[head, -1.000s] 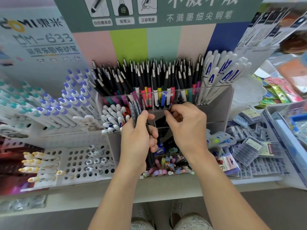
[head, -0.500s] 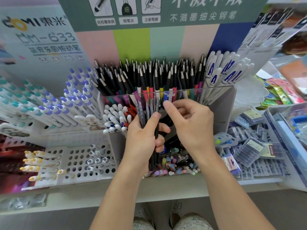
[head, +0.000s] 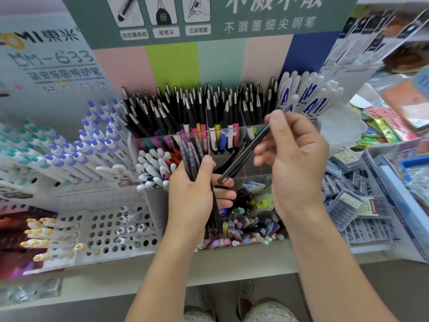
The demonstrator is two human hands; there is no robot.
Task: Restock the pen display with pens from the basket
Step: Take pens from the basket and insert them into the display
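My left grip point(head: 197, 196) clenches a bundle of dark pens point(head: 191, 159). At three o'clock from it, my right grip point(head: 294, 159) pinches one black pen point(head: 246, 153), tilted, before the clear pen display point(head: 222, 135).

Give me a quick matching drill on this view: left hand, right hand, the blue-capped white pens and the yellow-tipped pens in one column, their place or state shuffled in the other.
Column 1:
1. left hand
2. right hand
3. blue-capped white pens
4. yellow-tipped pens

Column 2:
A. lying in the perforated white rack, lower left
B. pinches one dark pen, held slantwise
C. standing in rows left of the black pens
D. grips a bundle of dark pens

Pairs: 1-D, 2-B, 3-C, 4-A
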